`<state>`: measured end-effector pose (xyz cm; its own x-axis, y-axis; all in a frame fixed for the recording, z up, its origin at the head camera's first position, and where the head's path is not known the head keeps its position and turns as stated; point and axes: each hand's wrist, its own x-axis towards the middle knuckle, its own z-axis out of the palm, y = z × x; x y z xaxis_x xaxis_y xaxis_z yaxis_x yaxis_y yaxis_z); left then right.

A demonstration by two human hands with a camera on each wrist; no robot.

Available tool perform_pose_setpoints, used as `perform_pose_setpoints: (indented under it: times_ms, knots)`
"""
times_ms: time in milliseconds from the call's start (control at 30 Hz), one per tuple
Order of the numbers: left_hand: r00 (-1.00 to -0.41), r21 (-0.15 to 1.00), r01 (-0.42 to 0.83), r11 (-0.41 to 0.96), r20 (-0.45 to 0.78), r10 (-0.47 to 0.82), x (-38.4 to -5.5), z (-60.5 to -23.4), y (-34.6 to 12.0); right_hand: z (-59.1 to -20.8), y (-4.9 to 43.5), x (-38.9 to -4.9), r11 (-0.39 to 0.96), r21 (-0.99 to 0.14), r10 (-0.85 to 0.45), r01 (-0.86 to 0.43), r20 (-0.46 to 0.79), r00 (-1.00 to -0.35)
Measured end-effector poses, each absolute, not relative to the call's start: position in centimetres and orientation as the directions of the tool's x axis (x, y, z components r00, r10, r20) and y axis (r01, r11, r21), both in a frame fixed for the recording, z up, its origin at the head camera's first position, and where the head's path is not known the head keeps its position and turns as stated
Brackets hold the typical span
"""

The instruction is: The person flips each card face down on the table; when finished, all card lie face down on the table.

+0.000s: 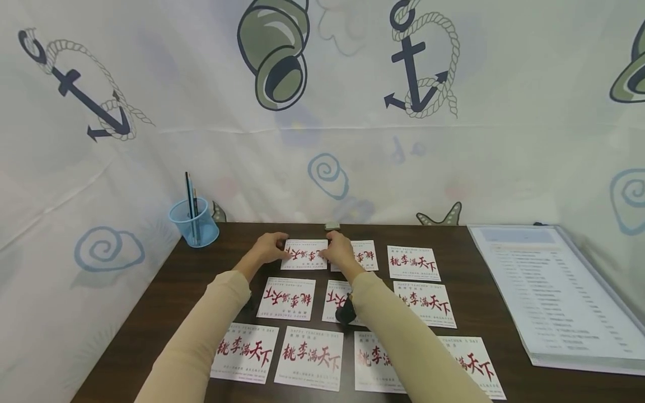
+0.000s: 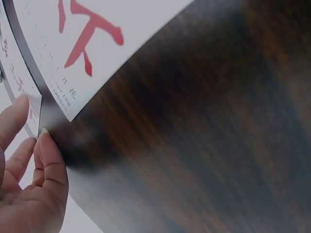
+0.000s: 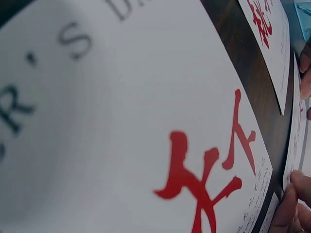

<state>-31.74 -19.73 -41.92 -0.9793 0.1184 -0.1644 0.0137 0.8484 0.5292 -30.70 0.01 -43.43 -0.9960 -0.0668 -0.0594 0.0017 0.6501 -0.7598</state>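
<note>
A white card with red Chinese characters (image 1: 304,254) lies upside down at the back left of a group of similar cards. My left hand (image 1: 269,248) pinches its left edge, thumb on top, while my right hand (image 1: 340,251) pinches its right edge. Just right of it, partly behind my right hand, is another upside-down card (image 1: 367,254). In the left wrist view, the thumb and fingers meet at the corner of the held card (image 2: 20,80). The right wrist view shows my right fingers (image 3: 286,213) at the card's other end, with a nearer card (image 3: 146,97) filling the frame.
Several more cards lie in rows, such as an upside-down one (image 1: 287,298) and upright ones (image 1: 413,263). A blue pen cup (image 1: 202,230) stands at the back left. Printed sheets in a clear cover (image 1: 559,291) lie right on the dark table (image 1: 166,313). A patterned curtain (image 1: 242,168) hangs behind.
</note>
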Motion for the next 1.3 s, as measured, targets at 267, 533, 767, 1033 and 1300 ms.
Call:
perform_pose_setpoints:
  times_ms: [267,533,767,1033,1300]
  knots:
    - [-0.980,0.496,-0.005,0.869,-0.178,0.095,-32.3,-42.1,-19.4,-43.6,-0.2,-31.3,0.672,-0.740,-0.037,0.025,-0.067,-0.997]
    - [-0.978,0.490,-0.006,0.871,-0.183,0.096,-32.5,-42.1,-19.3,-43.7,0.0,-31.7,0.675,-0.738,-0.055,0.013,-0.069,-0.996]
    - [-0.980,0.506,0.003,0.862,-0.171,0.104,-32.7,-42.1,-19.2,-43.7,0.3,-31.6,0.642,-0.766,-0.062,-0.022,-0.024,-0.998]
    - [-0.992,0.621,-0.016,0.784,-0.107,0.065,-32.5,-42.5,-19.0,-44.0,0.4,-31.1,0.563,-0.825,-0.028,-0.045,0.035,-0.999]
    - [-0.997,0.695,-0.015,0.719,-0.069,0.045,-31.9,-42.7,-19.2,-44.3,0.6,-30.5,0.461,-0.886,-0.008,-0.053,0.056,-0.998]
